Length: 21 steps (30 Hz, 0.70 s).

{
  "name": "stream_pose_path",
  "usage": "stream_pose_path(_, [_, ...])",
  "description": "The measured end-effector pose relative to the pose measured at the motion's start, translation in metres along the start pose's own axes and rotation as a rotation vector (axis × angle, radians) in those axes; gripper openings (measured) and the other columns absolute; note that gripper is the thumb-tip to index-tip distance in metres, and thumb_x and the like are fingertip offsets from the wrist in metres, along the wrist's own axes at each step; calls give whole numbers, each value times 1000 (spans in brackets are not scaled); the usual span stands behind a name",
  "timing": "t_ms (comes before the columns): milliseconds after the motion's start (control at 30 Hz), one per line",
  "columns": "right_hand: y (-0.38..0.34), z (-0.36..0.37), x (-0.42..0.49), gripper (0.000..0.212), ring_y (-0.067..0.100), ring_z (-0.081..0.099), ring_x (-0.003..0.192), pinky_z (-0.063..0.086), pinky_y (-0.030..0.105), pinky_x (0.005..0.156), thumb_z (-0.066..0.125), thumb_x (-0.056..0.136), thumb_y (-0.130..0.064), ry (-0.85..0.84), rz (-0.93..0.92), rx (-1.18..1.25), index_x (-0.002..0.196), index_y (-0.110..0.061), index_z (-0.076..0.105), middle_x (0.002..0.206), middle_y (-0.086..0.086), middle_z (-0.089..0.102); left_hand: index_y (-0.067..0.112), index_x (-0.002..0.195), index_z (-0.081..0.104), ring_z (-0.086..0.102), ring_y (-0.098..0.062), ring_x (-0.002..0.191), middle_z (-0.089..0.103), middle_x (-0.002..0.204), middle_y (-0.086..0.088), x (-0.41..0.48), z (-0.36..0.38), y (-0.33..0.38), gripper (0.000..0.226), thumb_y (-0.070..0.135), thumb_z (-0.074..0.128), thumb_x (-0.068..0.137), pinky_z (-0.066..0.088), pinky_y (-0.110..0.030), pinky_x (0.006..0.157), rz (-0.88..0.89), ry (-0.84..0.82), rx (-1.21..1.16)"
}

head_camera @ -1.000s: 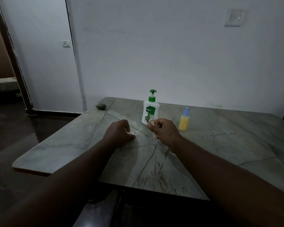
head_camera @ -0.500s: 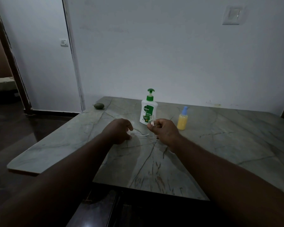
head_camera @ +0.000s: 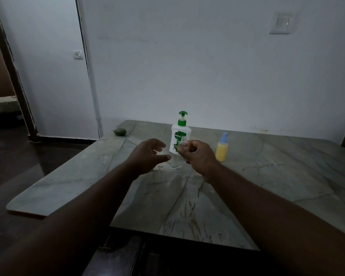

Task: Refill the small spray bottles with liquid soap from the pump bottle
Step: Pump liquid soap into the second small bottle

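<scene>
A white pump bottle [head_camera: 180, 134] with a green pump stands upright on the marble table [head_camera: 267, 176]. Just in front of it my right hand [head_camera: 197, 154] grips a small clear spray bottle [head_camera: 182, 143] with its cap off, neck pointing up. My left hand [head_camera: 150, 156] hovers to its left with fingers spread and relaxed, holding nothing. Below and between the hands, the white spray cap with its thin tube [head_camera: 172, 166] lies on the table. A second small bottle [head_camera: 222, 147], filled with yellow liquid and topped with a blue cap, stands to the right.
A small dark green oval object [head_camera: 120, 131] lies near the table's far left corner. The white wall runs behind the table, with a doorway at left. The table's near edge [head_camera: 167, 234] has a stepped outline.
My left hand has let go of the spray cap with its tube, which now lies on the table, and has lifted and opened. My right hand keeps hold of the clear bottle.
</scene>
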State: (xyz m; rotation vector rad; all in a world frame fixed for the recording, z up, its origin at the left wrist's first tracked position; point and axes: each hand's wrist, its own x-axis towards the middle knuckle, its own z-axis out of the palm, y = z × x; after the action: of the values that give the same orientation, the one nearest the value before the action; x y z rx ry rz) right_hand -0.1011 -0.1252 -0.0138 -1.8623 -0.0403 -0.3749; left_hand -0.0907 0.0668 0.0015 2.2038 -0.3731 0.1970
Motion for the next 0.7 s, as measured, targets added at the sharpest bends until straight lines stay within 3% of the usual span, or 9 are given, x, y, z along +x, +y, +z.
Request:
stream_pose_path(133, [-18, 5, 11, 28, 29, 74, 91, 64, 47, 84, 81, 88, -21, -2, -13, 117, 108, -7, 68, 100, 16, 75, 17, 116, 71, 77, -18, 88, 79, 95, -1, 3, 13, 20, 40, 31, 87, 82, 62, -45, 81, 25, 46, -227])
stream_pose_path(233, [-30, -3, 23, 35, 27, 75, 81, 65, 43, 80, 84, 83, -16, -25, 13, 223, 110, -3, 66, 97, 18, 76, 15, 109, 73, 72, -1, 68, 80, 88, -2, 12, 18, 28, 33, 25, 88, 82, 56, -29, 65, 41, 86, -295])
stream_pose_path(300, [-35, -10, 31, 39, 23, 73, 73, 64, 42, 79, 87, 80, -16, -87, 4, 235, 109, -2, 65, 88, 13, 76, 14, 108, 72, 70, 2, 67, 79, 89, -2, 20, 22, 31, 31, 24, 87, 83, 54, -24, 65, 40, 92, -299])
stream_pose_path(367, [-40, -14, 40, 38, 21, 73, 76, 64, 39, 78, 89, 77, -20, -104, -17, 200, 103, -3, 67, 86, 10, 75, 12, 110, 72, 75, -10, 80, 79, 92, -5, 30, 25, 34, 28, 24, 83, 87, 61, -33, 73, 21, 126, -333])
stream_pose_path(433, [-47, -18, 53, 33, 23, 73, 87, 62, 39, 81, 86, 81, -29, 5, -103, 27, 100, -8, 69, 95, 8, 74, 5, 110, 71, 77, -21, 83, 78, 93, -11, 39, 27, 37, 29, 24, 81, 90, 64, -41, 79, -29, 147, -399])
stream_pose_path(533, [-60, -30, 79, 21, 18, 66, 102, 54, 37, 93, 67, 98, -26, 200, -274, -278, 115, -16, 70, 117, 2, 69, 1, 111, 66, 74, -23, 81, 76, 97, -18, 53, 31, 38, 32, 20, 81, 90, 63, -37, 70, -115, 119, -453])
stream_pose_path(600, [-69, -38, 96, 31, 18, 60, 119, 47, 34, 104, 55, 104, -21, 119, -307, -378, 133, -18, 64, 140, 1, 60, 14, 119, 61, 75, -24, 86, 75, 102, -16, 60, 34, 37, 36, 17, 82, 89, 58, -31, 64, -140, 101, -453])
stream_pose_path(700, [-74, -42, 116, 37, 20, 51, 136, 39, 33, 114, 46, 107, -17, -49, -329, -607, 141, -19, 61, 149, 1, 55, 14, 127, 63, 76, -24, 85, 74, 106, -16, 68, 37, 33, 42, 17, 81, 89, 57, -31, 63, -150, 107, -415])
